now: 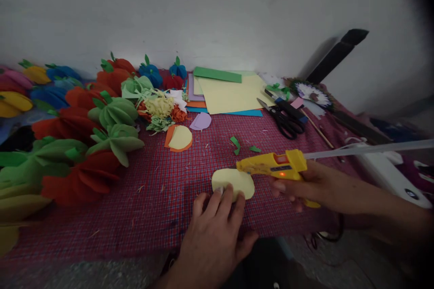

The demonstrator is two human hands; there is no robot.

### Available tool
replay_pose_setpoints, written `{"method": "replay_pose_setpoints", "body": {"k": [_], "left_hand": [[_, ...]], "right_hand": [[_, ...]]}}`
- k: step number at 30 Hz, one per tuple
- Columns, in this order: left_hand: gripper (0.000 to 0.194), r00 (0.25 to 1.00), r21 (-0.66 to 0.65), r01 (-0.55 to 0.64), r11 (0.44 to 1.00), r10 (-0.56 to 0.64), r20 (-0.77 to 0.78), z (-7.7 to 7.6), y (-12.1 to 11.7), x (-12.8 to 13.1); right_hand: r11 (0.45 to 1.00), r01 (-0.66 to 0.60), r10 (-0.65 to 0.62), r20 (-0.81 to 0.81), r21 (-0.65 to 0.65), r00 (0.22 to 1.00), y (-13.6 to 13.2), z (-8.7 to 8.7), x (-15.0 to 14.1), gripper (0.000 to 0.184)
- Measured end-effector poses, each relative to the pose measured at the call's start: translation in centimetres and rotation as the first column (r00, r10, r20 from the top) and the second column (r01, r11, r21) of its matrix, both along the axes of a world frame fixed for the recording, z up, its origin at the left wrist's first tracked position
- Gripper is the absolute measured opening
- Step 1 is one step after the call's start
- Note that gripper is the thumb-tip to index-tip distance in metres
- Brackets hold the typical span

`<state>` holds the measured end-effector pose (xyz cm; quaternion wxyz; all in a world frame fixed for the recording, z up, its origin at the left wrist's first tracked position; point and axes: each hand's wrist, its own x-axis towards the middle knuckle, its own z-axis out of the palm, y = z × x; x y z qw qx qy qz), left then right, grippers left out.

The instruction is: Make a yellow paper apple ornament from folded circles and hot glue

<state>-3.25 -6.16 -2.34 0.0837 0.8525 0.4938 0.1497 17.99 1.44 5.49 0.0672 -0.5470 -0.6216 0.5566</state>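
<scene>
Wrapped around the handle of a yellow glue gun (271, 165), the right hand (312, 185) has its fingers clamped on it, with the nozzle pointing left over the upper edge of a pale yellow paper piece (237, 179), which lies just left of that grip. Below the nozzle, the left hand (215, 232) presses its fingertips down on the same paper, thumb apart from the fingers, against a checked cloth (162, 221). Beyond the gun lie green scraps (235, 144), black scissors (285, 119) and stacked paper sheets (230, 95), while paper pumpkins (113, 110) crowd together well to the left of both hands.
</scene>
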Motion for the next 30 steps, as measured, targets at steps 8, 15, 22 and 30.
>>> {"method": "replay_pose_setpoints", "body": {"k": [8,15,22,30], "left_hand": [[0.047,1.0,0.019,-0.014,1.0,0.014,0.002,0.3,0.0,0.1],[0.047,1.0,0.027,0.002,1.0,-0.002,0.012,0.2,0.0,0.0],[0.048,1.0,0.041,-0.012,0.999,0.011,0.024,0.0,0.0,0.1],[0.047,1.0,0.038,-0.009,0.999,0.008,0.023,0.3,0.0,0.1]], "right_hand": [[0.998,-0.054,0.054,-0.048,-0.016,0.997,0.1,-0.7,0.0,0.032],[0.993,-0.116,0.116,-0.047,0.004,0.992,0.7,-1.7,-0.6,0.033],[0.992,-0.124,0.125,-0.031,0.017,0.992,0.9,-1.4,-0.9,0.034],[0.996,-0.093,0.093,-0.056,-0.009,0.994,0.7,-1.1,-0.7,0.033]]}}
